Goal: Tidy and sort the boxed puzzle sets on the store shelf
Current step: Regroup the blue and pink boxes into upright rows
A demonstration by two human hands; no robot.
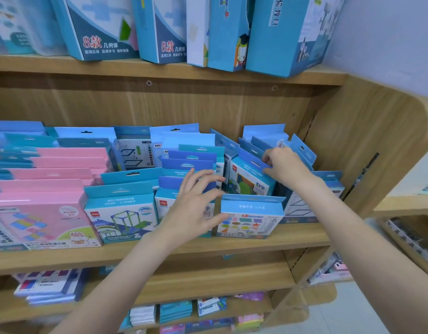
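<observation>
Several blue boxed puzzle sets stand in rows on the middle wooden shelf point(208, 247). My right hand point(284, 165) pinches the hang tab of a tilted blue box point(248, 177) that leans among the back rows at the right. My left hand point(196, 203) is spread with straight fingers over the front of a blue box row point(184, 165) in the middle and holds nothing. Just right of my left hand, a blue box with coloured shapes point(250, 216) stands at the shelf front.
Pink boxes point(46, 208) fill the left of the shelf, with a cube-frame box point(121, 213) beside them. Tall blue boxes point(99, 27) stand on the upper shelf. The shelf's side panel point(367, 145) closes the right end. Lower shelves hold more packs point(49, 285).
</observation>
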